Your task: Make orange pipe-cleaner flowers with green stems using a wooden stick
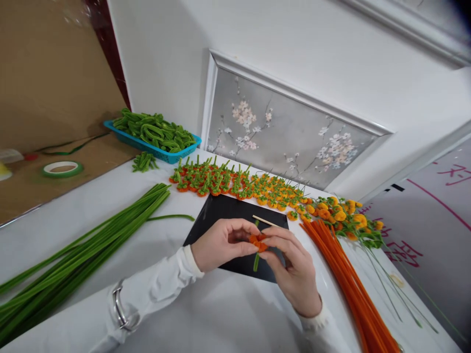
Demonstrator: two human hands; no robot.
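Between my two hands is a small orange pipe-cleaner pumpkin [258,242] with green pipe-cleaner ends sticking out above and below it. My left hand [230,240] pinches its left side between thumb and fingers. From the right, my right hand [290,264] closes thumb and fingertips on the same piece. Both hands are over a black mat [235,212] on the white table. A thin wooden stick [265,220] lies on the mat just beyond my fingers.
Long green pipe cleaners [110,245] lie left, orange ones [342,279] right. Rows of small pumpkins [221,179] line the back, beside yellow-orange ones on stems [346,215]. A blue basket [172,157] holds bent green pieces; a tape roll [62,169] sits far left.
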